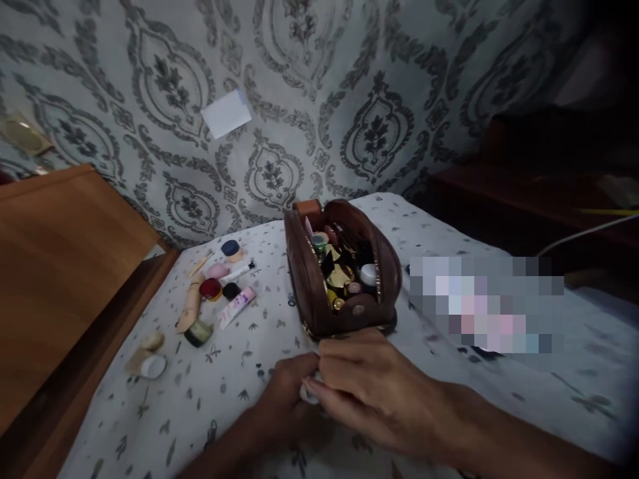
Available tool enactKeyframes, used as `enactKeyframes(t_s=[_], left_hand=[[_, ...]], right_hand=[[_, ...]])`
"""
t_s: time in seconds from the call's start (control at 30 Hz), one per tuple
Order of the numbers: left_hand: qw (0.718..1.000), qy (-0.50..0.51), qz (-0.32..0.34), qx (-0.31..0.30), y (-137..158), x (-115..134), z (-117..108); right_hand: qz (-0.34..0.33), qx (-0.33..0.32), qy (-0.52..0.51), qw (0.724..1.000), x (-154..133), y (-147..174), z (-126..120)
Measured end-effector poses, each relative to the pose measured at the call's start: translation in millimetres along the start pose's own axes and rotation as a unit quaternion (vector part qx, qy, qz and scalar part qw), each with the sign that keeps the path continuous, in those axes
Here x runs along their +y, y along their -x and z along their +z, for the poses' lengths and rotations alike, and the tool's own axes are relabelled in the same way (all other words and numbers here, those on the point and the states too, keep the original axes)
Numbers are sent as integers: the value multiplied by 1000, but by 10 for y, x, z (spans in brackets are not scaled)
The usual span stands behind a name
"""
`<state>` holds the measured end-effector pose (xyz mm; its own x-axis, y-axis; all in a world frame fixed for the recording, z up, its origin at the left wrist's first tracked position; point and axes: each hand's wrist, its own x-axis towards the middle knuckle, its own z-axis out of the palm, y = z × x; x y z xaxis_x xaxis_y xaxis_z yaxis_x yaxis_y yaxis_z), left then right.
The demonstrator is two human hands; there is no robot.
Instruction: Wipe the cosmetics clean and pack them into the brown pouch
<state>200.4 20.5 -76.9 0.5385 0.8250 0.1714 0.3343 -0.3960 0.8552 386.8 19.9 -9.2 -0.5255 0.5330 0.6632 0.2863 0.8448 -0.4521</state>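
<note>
Centrally, left hand (292, 384) and right hand (374, 379) meet, fingers of both closed around small white item (309, 394), mostly hidden by grip. Item just in front of brown leather bag (305, 269), on viewer's side, over white leaf-print cloth (224, 389). Bag unzipped, mouth wide, packed with small containers (339, 276). Left of bag, loose on cloth: red-lidded jar (210, 289), pink-and-white tube (237, 307), beige tube (190, 303), green jar (198, 333), blue-lidded jar (231, 250). White-capped item (153, 366) lies nearer viewer. Behind: gray patterned wallpaper (309, 73).
</note>
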Motion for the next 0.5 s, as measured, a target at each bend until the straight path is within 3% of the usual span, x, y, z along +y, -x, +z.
enactKeyframes(t_s=[0.2,0.33,0.5], left_hand=[[995,-52,-27,81,-9,-6,-391],[974,-185,-39,122,5,-75,-666],[940,-299,-66,154,-186,-229,-1251]], right_hand=[[93,-13,-133,987,130,-46,463],[179,-46,-174,967,138,-134,752],[273,-57,-256,926,164,-218,1078]])
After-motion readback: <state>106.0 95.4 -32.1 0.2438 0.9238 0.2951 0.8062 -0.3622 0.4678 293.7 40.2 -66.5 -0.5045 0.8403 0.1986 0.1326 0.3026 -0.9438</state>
